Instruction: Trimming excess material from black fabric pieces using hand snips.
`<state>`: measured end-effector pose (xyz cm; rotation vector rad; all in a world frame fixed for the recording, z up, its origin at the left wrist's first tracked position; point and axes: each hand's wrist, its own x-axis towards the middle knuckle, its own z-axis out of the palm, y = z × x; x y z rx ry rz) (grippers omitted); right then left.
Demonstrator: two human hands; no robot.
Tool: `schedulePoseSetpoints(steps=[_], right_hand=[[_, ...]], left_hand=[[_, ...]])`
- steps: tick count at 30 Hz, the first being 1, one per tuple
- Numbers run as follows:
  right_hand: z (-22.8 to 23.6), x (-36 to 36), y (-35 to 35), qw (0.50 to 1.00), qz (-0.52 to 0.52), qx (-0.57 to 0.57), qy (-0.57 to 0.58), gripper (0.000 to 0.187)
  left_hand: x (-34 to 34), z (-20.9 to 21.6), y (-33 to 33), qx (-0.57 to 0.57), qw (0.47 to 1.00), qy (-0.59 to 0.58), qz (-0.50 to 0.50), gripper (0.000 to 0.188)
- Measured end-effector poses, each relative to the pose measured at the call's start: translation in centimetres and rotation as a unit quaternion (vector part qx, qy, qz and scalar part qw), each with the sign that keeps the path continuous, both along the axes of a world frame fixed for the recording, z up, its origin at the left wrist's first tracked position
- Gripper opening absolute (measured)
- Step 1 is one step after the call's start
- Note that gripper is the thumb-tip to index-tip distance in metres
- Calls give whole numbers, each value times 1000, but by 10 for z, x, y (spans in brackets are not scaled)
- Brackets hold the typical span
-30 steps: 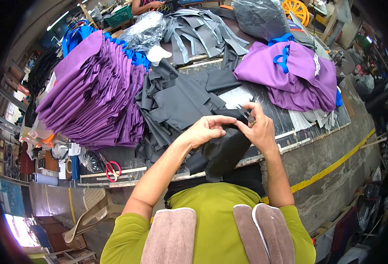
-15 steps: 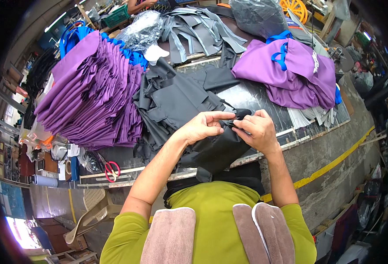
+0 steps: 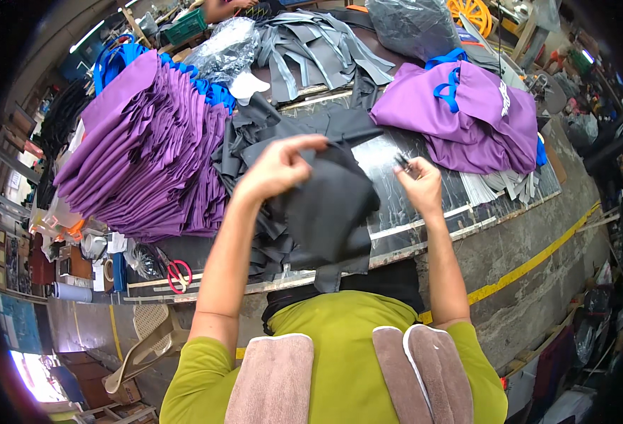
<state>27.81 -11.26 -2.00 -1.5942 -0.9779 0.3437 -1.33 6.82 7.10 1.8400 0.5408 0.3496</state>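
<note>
My left hand (image 3: 277, 169) pinches the upper edge of a black fabric piece (image 3: 329, 205), lifting it over the table's near edge. The fabric hangs down and is blurred by motion. Off to the right, my right hand (image 3: 422, 185) is apart from the cloth, its fingers closed on a small dark pointed tool (image 3: 402, 162) that looks like thread snips. Under and beyond my left hand lies a heap of black fabric pieces (image 3: 255, 124).
A tall stack of folded purple fabric with blue straps (image 3: 149, 155) fills the left; a purple bundle (image 3: 460, 113) lies at right. Grey strips (image 3: 318, 49) and clear plastic (image 3: 230, 46) are at the back. Red-handled scissors (image 3: 179, 275) lie near the front edge. A plastic chair (image 3: 149, 339) stands at left.
My hands, together at the black fabric before, have separated. The left has swung left and up with the fabric; the right has moved slightly right and up with the small tool.
</note>
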Motion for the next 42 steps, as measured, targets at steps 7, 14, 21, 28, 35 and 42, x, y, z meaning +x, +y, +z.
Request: schedulePoseSetpoints(steps=[7,14,21,28,35,42], right_hand=[[-4,-16,5,994,53,-70,-72,35],[-5,-110,66,974,104,7,-202,66],[-33,-66,101,997,30,-1,-77,28],[33,-20,76,993,46,-42,-101,23],[65,-6,10,998,-7,-8,-70,21],[67,-24,-8,999,-30,20,24,16]], left_hand=[[-59,-5,82,-13,991,-62,118,58],[-48,15,39,-92,980,-175,-12,69],[-72,-11,12,-47,998,-24,24,63],[-53,-21,5,-155,980,-85,-89,57],[-53,9,6,506,841,9,192,53],[-14,-93,-121,473,858,197,-31,83]])
